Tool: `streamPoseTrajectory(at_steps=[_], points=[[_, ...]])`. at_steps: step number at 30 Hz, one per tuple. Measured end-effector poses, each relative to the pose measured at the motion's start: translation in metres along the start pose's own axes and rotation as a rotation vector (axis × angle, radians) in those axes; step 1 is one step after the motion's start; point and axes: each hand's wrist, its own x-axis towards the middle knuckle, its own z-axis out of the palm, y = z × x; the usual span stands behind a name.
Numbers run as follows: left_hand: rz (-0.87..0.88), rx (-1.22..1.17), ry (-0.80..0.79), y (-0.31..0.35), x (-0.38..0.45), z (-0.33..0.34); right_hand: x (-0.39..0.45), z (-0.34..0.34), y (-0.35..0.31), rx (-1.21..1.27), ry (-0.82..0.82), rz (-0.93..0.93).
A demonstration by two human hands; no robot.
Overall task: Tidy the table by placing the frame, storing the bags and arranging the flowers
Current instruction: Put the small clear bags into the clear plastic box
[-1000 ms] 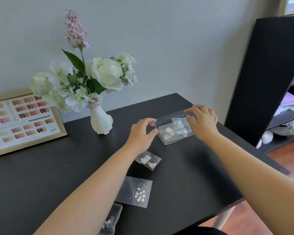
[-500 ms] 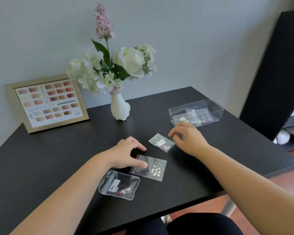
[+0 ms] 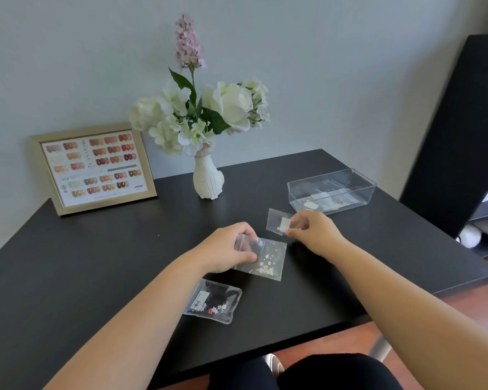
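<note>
Clear plastic bag (image 3: 213,302), red and white bits inside, laid flat on black surface (image 3: 68,277), nearest. Beyond it, flower bag (image 3: 265,260) pinched at corner by left hand (image 3: 226,249). Small bag (image 3: 278,225) gripped by right hand (image 3: 313,232), lifted, near box (image 3: 331,191) holding more bags. Frame (image 3: 93,167) leaned against wall, left of vase (image 3: 207,178) with flowers (image 3: 209,111).

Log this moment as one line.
left hand: pinching star-confetti bag | right hand: pinching small bag | third bag: on table
</note>
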Motion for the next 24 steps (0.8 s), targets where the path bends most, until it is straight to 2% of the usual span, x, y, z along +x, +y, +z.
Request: streamPoseTrajectory(at_steps=[5,14,18,22,24], points=[[0.063,-0.085,0.179,0.021,0.022,0.002,0.007,-0.031,0.002,0.119,0.110,-0.047],[0.297,-0.154,0.389,0.076,0.087,-0.005,0.043,-0.109,0.012,-0.072,0.385,-0.196],[0.334,-0.164,0.490,0.096,0.117,-0.008,0.064,-0.126,0.024,-0.133,0.347,-0.139],[0.336,-0.145,0.496,0.102,0.136,0.005,0.078,-0.132,0.043,-0.211,0.194,-0.062],[0.333,-0.111,0.486,0.102,0.142,0.013,0.083,-0.134,0.049,-0.253,0.178,-0.037]])
